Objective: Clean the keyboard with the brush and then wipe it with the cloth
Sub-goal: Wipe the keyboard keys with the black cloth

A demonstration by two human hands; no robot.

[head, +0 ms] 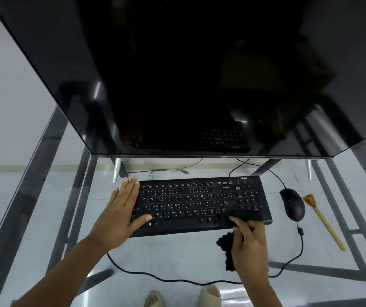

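A black keyboard (195, 202) lies on the glass desk in front of the monitor. My left hand (122, 209) rests flat on the keyboard's left end, fingers spread, thumb on the lower-left keys. My right hand (247, 242) grips a black cloth (227, 247) and presses it on the keyboard's lower right corner, below the number pad; part of the cloth hangs off the front edge. The brush (323, 220), with a pale wooden handle and brown bristles, lies on the desk to the right of the mouse, untouched.
A large dark monitor (188, 74) overhangs the back of the desk. A black mouse (292, 203) sits right of the keyboard, its cable (177, 280) looping along the desk's front. The glass desk (44, 218) shows the floor and my feet below.
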